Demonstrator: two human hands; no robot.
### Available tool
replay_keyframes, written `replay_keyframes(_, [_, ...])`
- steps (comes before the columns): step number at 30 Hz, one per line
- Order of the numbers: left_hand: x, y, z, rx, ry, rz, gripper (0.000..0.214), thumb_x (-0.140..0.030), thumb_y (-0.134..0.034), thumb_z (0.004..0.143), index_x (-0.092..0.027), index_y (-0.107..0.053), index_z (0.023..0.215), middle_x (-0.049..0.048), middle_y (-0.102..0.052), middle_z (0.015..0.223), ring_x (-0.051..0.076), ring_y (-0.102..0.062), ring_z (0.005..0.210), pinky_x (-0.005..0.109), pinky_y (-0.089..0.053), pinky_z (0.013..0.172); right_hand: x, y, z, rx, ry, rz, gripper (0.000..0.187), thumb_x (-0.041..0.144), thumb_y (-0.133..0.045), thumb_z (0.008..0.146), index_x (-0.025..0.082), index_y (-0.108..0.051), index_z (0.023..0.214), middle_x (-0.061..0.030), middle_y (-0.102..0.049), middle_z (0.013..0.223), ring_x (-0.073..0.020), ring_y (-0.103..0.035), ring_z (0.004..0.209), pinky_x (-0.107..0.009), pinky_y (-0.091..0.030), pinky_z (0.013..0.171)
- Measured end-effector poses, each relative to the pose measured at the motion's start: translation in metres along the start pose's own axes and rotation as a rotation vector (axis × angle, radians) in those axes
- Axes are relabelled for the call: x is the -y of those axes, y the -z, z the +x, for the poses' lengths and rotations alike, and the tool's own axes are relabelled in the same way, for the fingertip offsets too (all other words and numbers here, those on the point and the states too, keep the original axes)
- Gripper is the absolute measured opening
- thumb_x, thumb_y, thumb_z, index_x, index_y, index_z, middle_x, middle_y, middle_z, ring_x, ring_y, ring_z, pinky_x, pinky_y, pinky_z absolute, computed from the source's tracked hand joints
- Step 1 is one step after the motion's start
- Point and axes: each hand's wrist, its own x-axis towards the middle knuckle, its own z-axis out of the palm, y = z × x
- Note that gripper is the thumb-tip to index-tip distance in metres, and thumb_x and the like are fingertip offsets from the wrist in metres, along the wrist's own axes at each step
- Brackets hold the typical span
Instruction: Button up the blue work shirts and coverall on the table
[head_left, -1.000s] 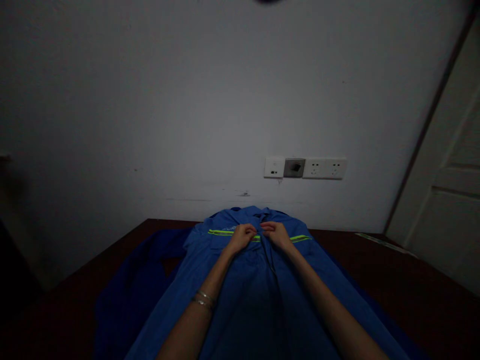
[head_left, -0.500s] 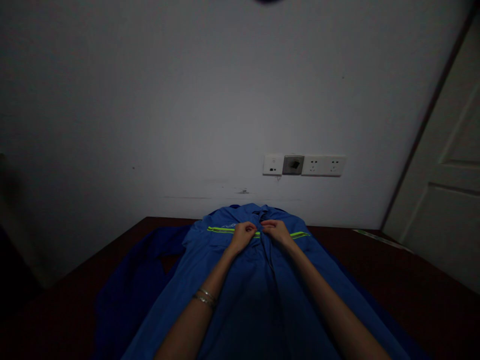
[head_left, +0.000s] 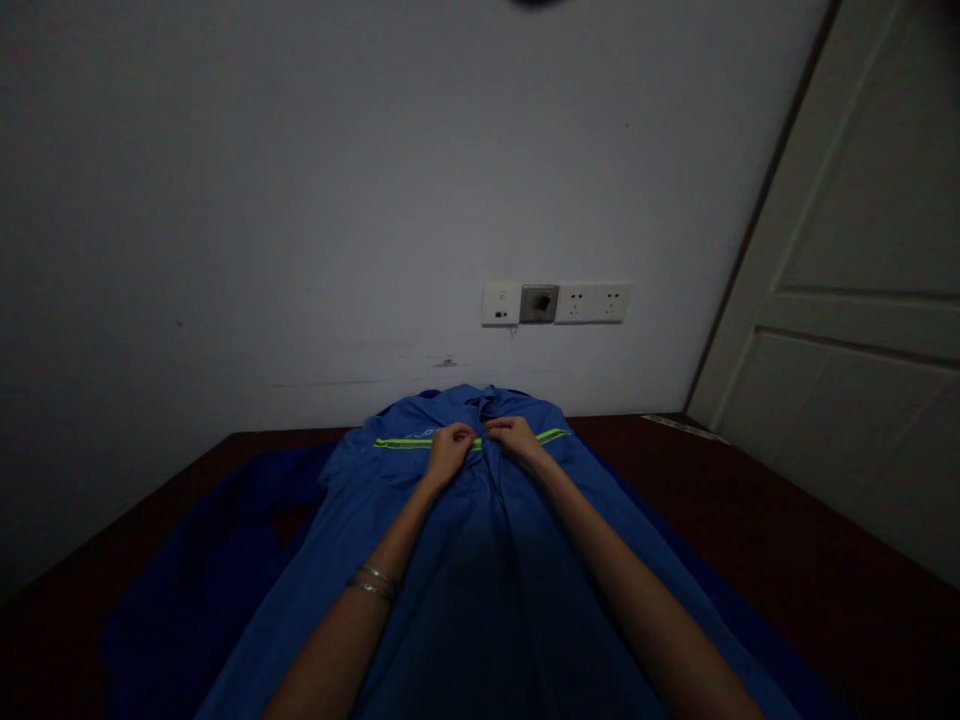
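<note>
A blue work jacket (head_left: 442, 540) with a yellow-green stripe across the chest lies spread out, its collar towards the wall. My left hand (head_left: 451, 448) pinches the cloth at the front opening, on the stripe. Just right of it, my right hand (head_left: 516, 438) has its fingers closed on the other front edge, at about the same height. Both hands are close together below the collar. What lies between the fingertips is too small and dark to make out. Darker blue sleeves show at the sides of the jacket.
The jacket rests on a dark red table (head_left: 720, 510) that meets a pale wall (head_left: 300, 200). Sockets and switches (head_left: 555, 303) are set in the wall above the collar. A pale door (head_left: 847, 380) stands at the right, with a thin printed strip (head_left: 682, 428) near it.
The camera view has swung to the right, so everything sits further left in the picture. Both hands stay at the jacket's front opening, with little visible movement.
</note>
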Motion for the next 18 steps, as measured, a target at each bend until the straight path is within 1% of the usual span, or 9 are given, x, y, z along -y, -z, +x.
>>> replay_keyframes(4, [0.0001,-0.0005,-0.0006,-0.003,-0.008,0.006,0.015,-0.02,-0.052,0.068,-0.011,-0.064,0.072,0.0056,-0.064,0.068,0.014,-0.058,0.063,0.023,-0.045,0.061,-0.0044,-0.0006,0.0011,0.015,-0.004,-0.002,0.024,0.014,-0.056,0.06,0.007,-0.067,0.08,0.0039,-0.05,0.041,-0.0045,-0.033,0.035,-0.017,-0.024,0.037])
replay_keyframes(9, [-0.0012,-0.0007,-0.0014,0.0,-0.008,-0.01,0.015,-0.019,-0.052,0.068,-0.01,-0.063,0.072,0.0059,-0.064,0.069,0.014,-0.058,0.064,0.022,-0.045,0.06,-0.004,-0.0011,-0.0007,0.042,0.004,-0.002,0.018,0.018,-0.056,0.061,0.007,-0.066,0.071,0.0048,-0.047,0.04,-0.0039,-0.031,0.035,-0.018,-0.021,0.036])
replay_keyframes(18, [-0.0033,-0.0019,-0.0029,-0.028,0.006,0.01,0.014,-0.017,-0.052,0.068,-0.011,-0.064,0.071,0.0039,-0.064,0.066,0.013,-0.058,0.062,0.022,-0.045,0.06,-0.0014,-0.0014,-0.0036,0.048,-0.001,-0.016,0.018,0.019,-0.055,0.06,0.008,-0.066,0.07,0.006,-0.045,0.037,-0.004,-0.029,0.034,-0.018,-0.021,0.036])
